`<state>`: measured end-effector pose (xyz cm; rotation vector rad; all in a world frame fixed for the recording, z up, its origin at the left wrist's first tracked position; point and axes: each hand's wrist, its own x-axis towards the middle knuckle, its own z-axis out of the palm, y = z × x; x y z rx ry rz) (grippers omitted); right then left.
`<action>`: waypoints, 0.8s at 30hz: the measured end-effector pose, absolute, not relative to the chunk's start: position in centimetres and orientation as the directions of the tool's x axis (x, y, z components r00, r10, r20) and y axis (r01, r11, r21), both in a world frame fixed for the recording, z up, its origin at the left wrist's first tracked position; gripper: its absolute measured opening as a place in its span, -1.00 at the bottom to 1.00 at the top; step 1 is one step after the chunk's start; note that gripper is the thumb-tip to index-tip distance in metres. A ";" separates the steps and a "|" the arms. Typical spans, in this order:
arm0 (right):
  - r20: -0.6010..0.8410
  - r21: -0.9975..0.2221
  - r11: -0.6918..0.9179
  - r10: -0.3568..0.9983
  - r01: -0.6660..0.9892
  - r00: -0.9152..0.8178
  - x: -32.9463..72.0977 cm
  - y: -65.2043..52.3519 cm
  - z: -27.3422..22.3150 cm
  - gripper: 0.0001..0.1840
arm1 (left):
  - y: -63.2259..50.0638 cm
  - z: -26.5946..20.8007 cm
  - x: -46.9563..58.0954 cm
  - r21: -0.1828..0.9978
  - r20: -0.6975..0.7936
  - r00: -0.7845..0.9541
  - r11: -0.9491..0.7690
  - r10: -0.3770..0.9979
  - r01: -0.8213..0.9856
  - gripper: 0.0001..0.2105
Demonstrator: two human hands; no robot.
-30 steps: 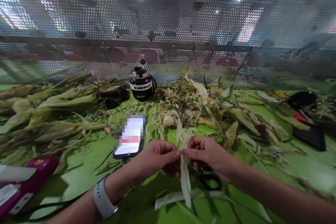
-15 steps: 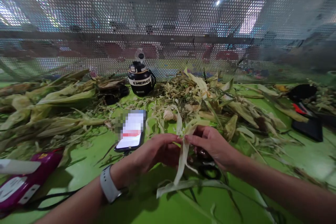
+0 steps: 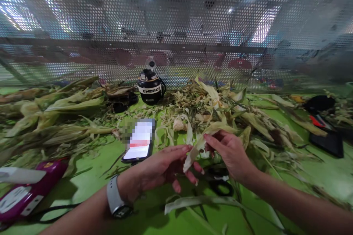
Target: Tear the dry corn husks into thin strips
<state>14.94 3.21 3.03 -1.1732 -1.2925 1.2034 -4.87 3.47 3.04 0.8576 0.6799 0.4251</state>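
Over the green table [image 3: 91, 181], a pale husk strip [image 3: 195, 153] in the right hand's pinch

Between the two hands, the husk strip slants down to the left, its free end in front of the left fingers. The right hand [image 3: 231, 152] holds its upper part narrowly between thumb and fingertips. The left hand [image 3: 162, 169] is loose, thumb and forefinger stretched toward the strip, the other fingers spread apart below; whether any of them touches it I cannot tell. A watch [image 3: 117, 198] with a pale band sits on the left wrist.

Half a second ago the strip hung lower, toward a long pale strip [image 3: 204, 201] lying flat on the table, and the fingertips of both hands were close together at it. Now the strip is raised and slanted, the left fingers have opened out, and the watch face shows more fully.

Just below the right hand lies a dark looped object [image 3: 213, 188]. A phone [image 3: 139, 145] with a lit screen lies beyond the left wrist. Farther back stands a black bottle [image 3: 150, 90] lettered ENERGY, upright, with its clear cap [image 3: 150, 62] flipped up; what it contains cannot be seen. Right of the bottle is a heap of shredded husk [image 3: 202, 104]; left of it lie bundles of whole husks [image 3: 63, 106]. A purple device [image 3: 45, 180] sits at the near left, a flat black object [image 3: 327, 143] at the far right, and a perforated screen [image 3: 176, 18] rises behind everything.
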 end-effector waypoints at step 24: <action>0.497 -0.346 0.782 0.622 0.519 -0.606 15.1 -0.1 5.1 -0.77 | 2.9 4.2 -5.0 0.886 0.076 0.669 -0.358 0.739 0.295 -0.79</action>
